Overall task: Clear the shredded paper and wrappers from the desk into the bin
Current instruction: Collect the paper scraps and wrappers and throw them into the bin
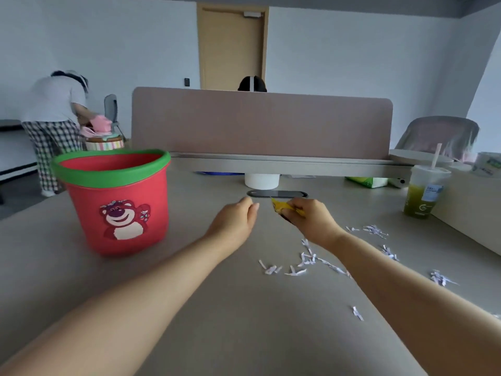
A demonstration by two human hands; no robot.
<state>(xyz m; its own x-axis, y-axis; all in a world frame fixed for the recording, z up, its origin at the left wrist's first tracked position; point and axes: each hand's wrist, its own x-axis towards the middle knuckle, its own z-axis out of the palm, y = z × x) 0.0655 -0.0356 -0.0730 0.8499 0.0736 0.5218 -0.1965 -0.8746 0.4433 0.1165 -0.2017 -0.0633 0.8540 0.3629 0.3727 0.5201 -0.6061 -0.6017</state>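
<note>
A red bin [119,202] with a green rim and a pink bear picture stands on the desk at the left. My right hand [311,222] is closed around a crumpled yellow wrapper [280,206], held just above the desk near the middle. My left hand [235,222] hovers beside it, fingers curled and holding nothing. White shredded paper [306,260] lies scattered on the desk under and to the right of my right forearm, with more shreds [375,230] further right.
A pink-grey partition [260,126] closes the far edge of the desk [230,308]. A green drink cup [423,194] with a straw stands at the right beside a raised ledge. A dark cable slot [276,194] lies just beyond my hands. A person stands at far left.
</note>
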